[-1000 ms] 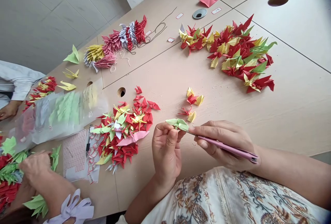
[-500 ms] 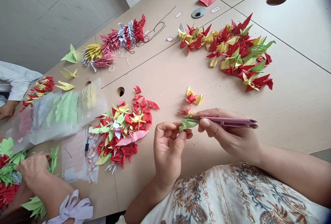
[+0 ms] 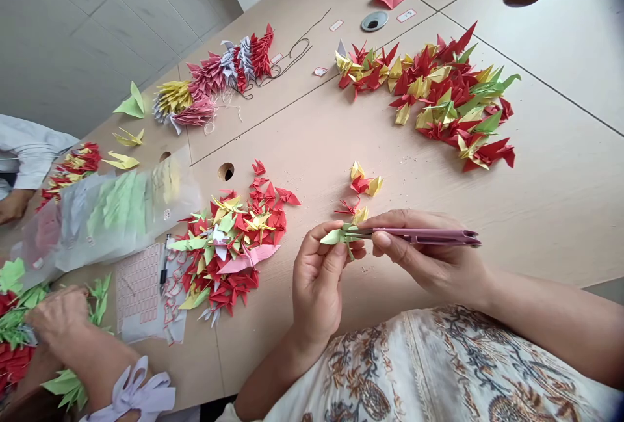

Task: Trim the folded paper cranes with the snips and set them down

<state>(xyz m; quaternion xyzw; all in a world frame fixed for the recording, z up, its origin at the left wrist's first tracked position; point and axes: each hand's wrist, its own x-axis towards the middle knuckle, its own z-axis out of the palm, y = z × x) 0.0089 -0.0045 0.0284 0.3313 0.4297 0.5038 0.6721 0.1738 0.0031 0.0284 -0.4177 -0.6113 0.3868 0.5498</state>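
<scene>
Counter (image 3: 536,168): pale wood panels with round cable holes. Small white labels lie on it near a grey grommet (image 3: 374,20); their red print is too small to read. A sticker sheet (image 3: 141,285) at your left has rows of red outlines, also unreadable.

Largest group: a long pile (image 3: 433,93) of red, yellow and green folded cranes, far side of the counter, well apart from your hands. Second pile (image 3: 234,240), mixed red, green and yellow, sits just left of your left hand. Strung cranes (image 3: 214,80) in red, pink, grey and yellow lie at the far left with dark cord beside them. A clear bag (image 3: 107,214) of green paper rests near the sticker sheet. A few loose cranes (image 3: 363,184) lie just beyond your fingers.

Green crane (image 3: 341,236): light green paper, small, folded flat with pointed ends, held above the counter edge in front of you.

Your left hand (image 3: 319,279) pinches the crane between thumb and fingertips. Your right hand (image 3: 429,256) is closed on a pink tool (image 3: 424,235), lying level, its tip at the crane.

Another person's hand (image 3: 61,318) works green cranes at the lower left.
</scene>
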